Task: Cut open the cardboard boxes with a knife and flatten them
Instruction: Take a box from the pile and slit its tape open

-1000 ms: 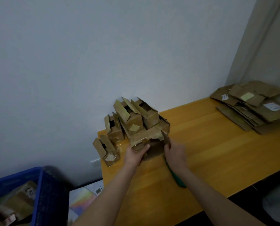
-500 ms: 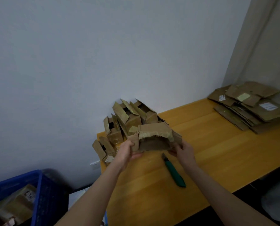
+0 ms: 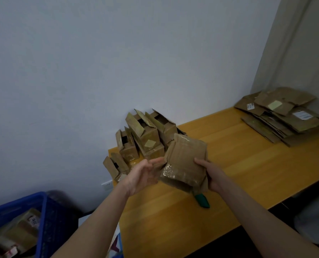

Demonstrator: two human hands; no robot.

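I hold a small brown cardboard box (image 3: 185,161) with clear tape on it, lifted above the wooden table (image 3: 248,164) and turned so a broad face points at me. My right hand (image 3: 210,174) grips its right edge, thumb on the front. My left hand (image 3: 143,174) is beside its left edge with relaxed fingers, just touching it or slightly apart. The green utility knife (image 3: 202,201) lies on the table below the box, its blade end hidden by the box.
A heap of opened small boxes (image 3: 142,138) leans against the wall at the table's left end. Flattened cardboard (image 3: 283,116) is stacked at the far right. A blue crate (image 3: 43,216) with more boxes stands on the floor to the left.
The box was lifted off the heap and turned from its open side to a flat face. My left hand has let go of its edge and loosened.
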